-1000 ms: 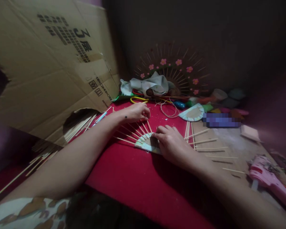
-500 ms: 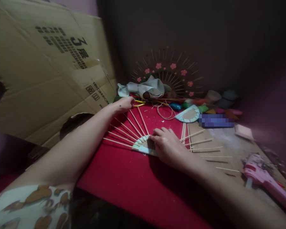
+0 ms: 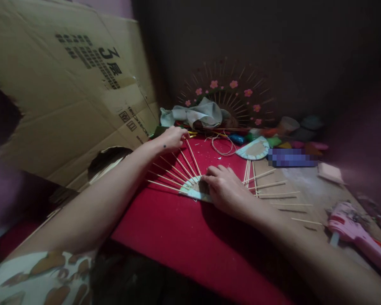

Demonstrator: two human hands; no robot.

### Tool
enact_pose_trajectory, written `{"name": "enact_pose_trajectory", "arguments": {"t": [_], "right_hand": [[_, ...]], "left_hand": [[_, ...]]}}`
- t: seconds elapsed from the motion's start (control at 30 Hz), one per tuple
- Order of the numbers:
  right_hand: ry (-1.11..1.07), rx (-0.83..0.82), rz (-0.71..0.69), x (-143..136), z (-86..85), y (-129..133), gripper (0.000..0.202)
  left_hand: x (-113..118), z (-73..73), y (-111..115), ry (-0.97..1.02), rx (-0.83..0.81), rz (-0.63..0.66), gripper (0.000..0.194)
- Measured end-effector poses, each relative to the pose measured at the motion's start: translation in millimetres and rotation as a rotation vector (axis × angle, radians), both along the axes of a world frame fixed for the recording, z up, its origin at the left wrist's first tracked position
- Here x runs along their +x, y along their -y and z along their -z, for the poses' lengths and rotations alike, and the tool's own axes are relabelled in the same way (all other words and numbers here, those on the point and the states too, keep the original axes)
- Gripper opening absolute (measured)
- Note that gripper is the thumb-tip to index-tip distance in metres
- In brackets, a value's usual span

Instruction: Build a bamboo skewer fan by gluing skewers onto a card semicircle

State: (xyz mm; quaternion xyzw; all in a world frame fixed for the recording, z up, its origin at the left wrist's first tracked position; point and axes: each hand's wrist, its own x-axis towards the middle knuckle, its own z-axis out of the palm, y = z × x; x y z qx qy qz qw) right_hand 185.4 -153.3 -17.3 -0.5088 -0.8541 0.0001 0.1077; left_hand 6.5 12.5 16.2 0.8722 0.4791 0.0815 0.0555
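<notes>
A half-round piece with a pale patterned rim (image 3: 190,189) lies on the red surface (image 3: 178,237), and thin wooden sticks (image 3: 177,165) fan out from it. My right hand (image 3: 227,186) rests over its right part, fingers bent together at the rim near the base of a stick. My left hand (image 3: 177,138) is at the far end of the uppermost stick (image 3: 193,156), its fingers pinched around that tip. More sticks (image 3: 269,184) spread out to the right, beyond my right hand.
A second half-round piece (image 3: 254,149), a string loop (image 3: 222,144) and a blurred blue item (image 3: 290,157) lie behind. A pink glue gun (image 3: 352,228) is at right. Cardboard (image 3: 76,93) stands at left; a flowered fan (image 3: 231,93) stands at back.
The whole view has shifted slightly, moving things a little to the right. My left hand has closed in on the tip of the uppermost stick; my right hand stays on the half-round piece.
</notes>
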Motion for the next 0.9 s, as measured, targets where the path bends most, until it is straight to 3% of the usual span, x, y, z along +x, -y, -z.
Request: {"name": "enact_pose_trajectory", "arguments": {"t": [0.13, 0.27, 0.53, 0.9], "right_hand": [[-0.003, 0.002, -0.004, 0.0, 0.4, 0.0, 0.028], [0.002, 0.0, -0.004, -0.2, -0.7, 0.6, 0.031], [-0.052, -0.028, -0.024, 3.7, 1.1, -2.7, 0.031], [-0.106, -0.051, -0.038, 7.0, 1.2, -5.1, 0.034]], "left_hand": [[11.3, -0.2, 40.1, 0.063, -0.06, 0.243, 0.017], [19.8, 7.3, 57.0, 0.124, -0.151, 0.413, 0.01], [18.7, 24.4, 46.6, 0.181, -0.307, 0.432, 0.009], [19.8, 29.3, 45.4, 0.212, -0.28, 0.529, 0.005]]}}
